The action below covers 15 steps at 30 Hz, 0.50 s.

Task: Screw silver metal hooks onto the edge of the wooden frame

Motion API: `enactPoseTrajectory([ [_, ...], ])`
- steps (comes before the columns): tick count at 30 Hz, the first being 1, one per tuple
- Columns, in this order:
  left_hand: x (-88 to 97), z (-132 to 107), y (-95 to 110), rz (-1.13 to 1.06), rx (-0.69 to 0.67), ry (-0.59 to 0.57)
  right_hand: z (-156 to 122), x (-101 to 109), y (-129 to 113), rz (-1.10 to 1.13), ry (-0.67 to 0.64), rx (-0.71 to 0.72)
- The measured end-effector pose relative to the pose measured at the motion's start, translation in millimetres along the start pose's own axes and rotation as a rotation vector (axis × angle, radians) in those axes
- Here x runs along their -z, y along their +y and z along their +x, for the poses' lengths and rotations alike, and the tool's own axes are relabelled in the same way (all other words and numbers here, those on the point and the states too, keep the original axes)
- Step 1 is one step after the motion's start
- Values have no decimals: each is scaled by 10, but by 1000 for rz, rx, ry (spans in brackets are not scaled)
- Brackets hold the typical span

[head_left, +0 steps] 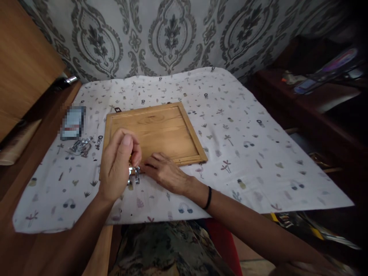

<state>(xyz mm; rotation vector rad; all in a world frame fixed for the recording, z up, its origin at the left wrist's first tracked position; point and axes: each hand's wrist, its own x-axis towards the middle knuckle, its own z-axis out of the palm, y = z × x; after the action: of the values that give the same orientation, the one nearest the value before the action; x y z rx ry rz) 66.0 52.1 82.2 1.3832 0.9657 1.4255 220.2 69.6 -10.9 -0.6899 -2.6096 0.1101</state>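
A shallow wooden frame with a panel inside (161,130) lies flat on the cloth. Over its near left corner, my left hand (117,165) is closed, thumb on top; a bit of something yellow shows below the fingers, mostly hidden. Just beneath that hand, a shiny metal latch (133,176) sits at the frame's near edge. My right hand (165,172) rests low over the same edge, its curled fingertips beside the latch; what they pinch, if anything, is hidden. A small dark metal fitting (117,110) stands out from the frame's far edge, near the left.
Loose shiny metal hardware (81,145) is piled on the patterned white cloth (230,184) at the left. A blurred-out phone-like object (73,122) lies behind it. Wooden furniture (28,57) borders the left, a patterned wall (172,34) the back. Tools (310,228) lie below the table's right edge.
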Motion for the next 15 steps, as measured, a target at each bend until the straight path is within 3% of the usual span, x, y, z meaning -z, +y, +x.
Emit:
enactPoseTrajectory([
  [4,-103,-34,37,-39,-12,162,3,9,-2,-8,-1,-7],
  [6,-121,-19,33,-89,-40,173,2,14,-2,-12,4,-3],
  [8,-85,27,28,-154,-30,34,0,15,-1,-5,13,10],
  [10,-4,91,28,-223,42,-212,-3,9,1,2,21,18],
  [12,87,147,31,-269,107,-384,-4,-4,4,3,38,15],
  [13,122,164,32,-275,117,-404,-4,-12,5,1,47,14],
  [15,152,165,29,-218,98,-318,-2,-27,8,-3,64,16],
])
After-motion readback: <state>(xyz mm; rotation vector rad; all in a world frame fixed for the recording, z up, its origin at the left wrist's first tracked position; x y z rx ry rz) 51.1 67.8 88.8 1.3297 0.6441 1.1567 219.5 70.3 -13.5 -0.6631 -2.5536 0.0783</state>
